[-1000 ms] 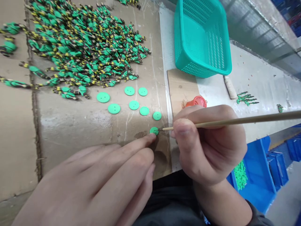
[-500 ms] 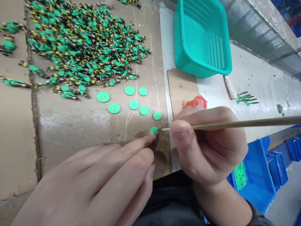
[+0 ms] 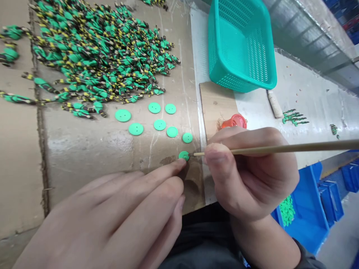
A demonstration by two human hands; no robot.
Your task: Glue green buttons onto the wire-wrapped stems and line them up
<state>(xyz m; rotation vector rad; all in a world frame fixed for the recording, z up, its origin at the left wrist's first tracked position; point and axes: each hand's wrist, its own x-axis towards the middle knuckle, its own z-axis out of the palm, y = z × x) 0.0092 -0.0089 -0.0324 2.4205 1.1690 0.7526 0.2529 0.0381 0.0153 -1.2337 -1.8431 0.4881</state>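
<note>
My left hand [image 3: 117, 220] lies flat on the cardboard [image 3: 84, 153], fingers stretched out, with a fingertip pressed against a small green disc [image 3: 184, 155]. My right hand [image 3: 249, 172] is closed on a thin wooden stick [image 3: 280, 148] held like a pen. The stick's tip touches that same green disc from the right. Several more green discs [image 3: 159, 124] lie loose on the cardboard just beyond.
A large heap of green, yellow and black small parts [image 3: 95, 56] covers the cardboard's far side. A teal plastic basket [image 3: 241, 45] stands at the back right. A small orange cap [image 3: 237, 120] sits behind my right hand. Blue bins [image 3: 308, 209] with green pieces stand below the table edge.
</note>
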